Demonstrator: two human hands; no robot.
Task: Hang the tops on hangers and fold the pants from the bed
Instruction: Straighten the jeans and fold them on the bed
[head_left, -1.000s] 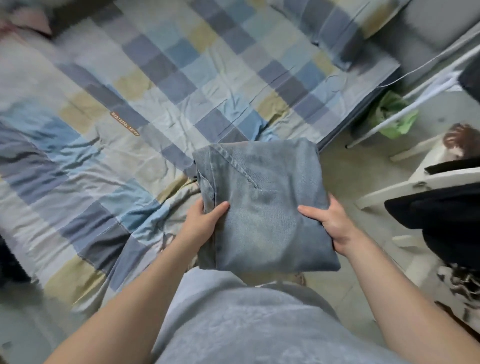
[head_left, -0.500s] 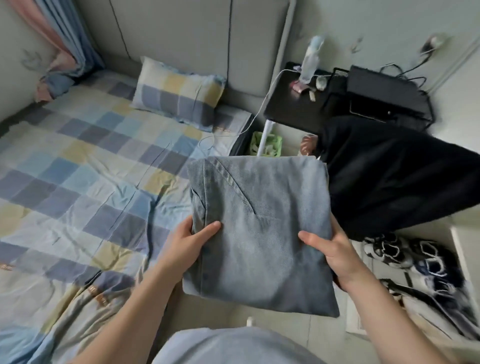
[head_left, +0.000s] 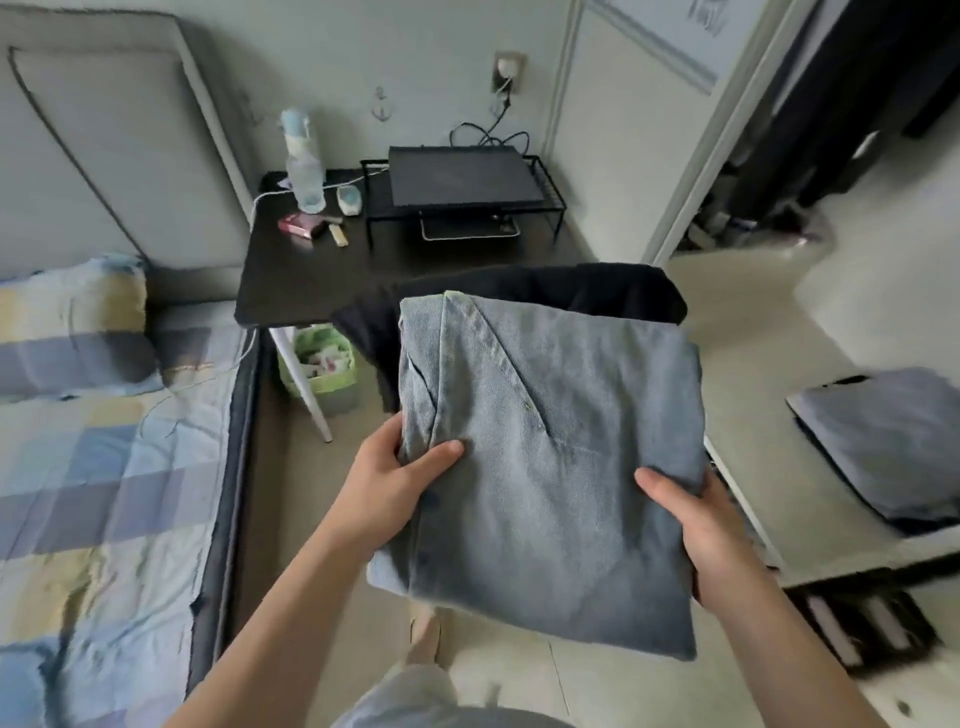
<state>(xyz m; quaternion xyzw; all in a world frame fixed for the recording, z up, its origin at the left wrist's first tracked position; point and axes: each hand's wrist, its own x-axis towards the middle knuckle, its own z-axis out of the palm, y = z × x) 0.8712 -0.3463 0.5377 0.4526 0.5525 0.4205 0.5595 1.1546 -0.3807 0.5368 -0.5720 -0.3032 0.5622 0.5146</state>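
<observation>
I hold the folded jeans (head_left: 550, 467), a thick squarish pad of pale blue twill denim with a slanted pocket seam, in the air in front of the matte black table (head_left: 311, 286). My left hand (head_left: 395, 483) pinches its left edge, thumb flat on top and fingers curled under, and my right hand (head_left: 696, 525) grips the right edge likewise, fingers hidden beneath. Between jeans and table drapes a soft black garment (head_left: 613, 291), left of the table lies the rumpled checked bed (head_left: 104, 493), and well right of it a flat folded grey-blue bundle (head_left: 883, 441) rests on a smooth white surface (head_left: 831, 540).
</observation>
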